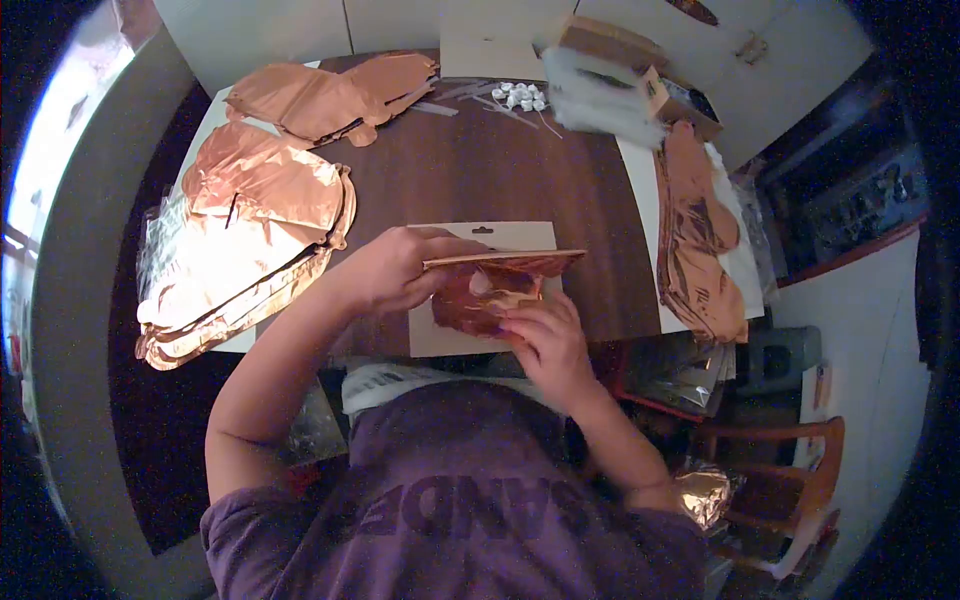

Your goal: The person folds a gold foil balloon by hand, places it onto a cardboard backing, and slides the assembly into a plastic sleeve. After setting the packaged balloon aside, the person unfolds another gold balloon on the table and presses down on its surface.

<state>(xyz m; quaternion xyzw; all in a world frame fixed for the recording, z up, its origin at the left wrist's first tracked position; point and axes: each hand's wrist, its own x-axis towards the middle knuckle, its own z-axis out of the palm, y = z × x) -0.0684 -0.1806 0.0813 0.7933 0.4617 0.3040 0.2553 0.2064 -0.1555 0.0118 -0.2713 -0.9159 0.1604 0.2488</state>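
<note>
Just above the near side of the table, my left hand (pixel 400 268) grips the left end of a folded copper-coloured foil balloon (pixel 485 290). Its top edge runs almost level to the right. My right hand (pixel 548 345) pinches the balloon's lower right part between thumb and fingers. Beneath both hands lies a white card (pixel 525 236) with a small hanger hole near its far edge. The foil and my hands cover much of this card.
Flat copper foil balloons are stacked at the left (pixel 265 200), far left (pixel 310 100) and right (pixel 695 230). White curled pieces (pixel 520 97) and clear strips (pixel 435 108) lie at the back. Beyond them are a clear plastic bag (pixel 605 95) and open boxes (pixel 680 105). A wooden chair (pixel 780 470) stands at lower right.
</note>
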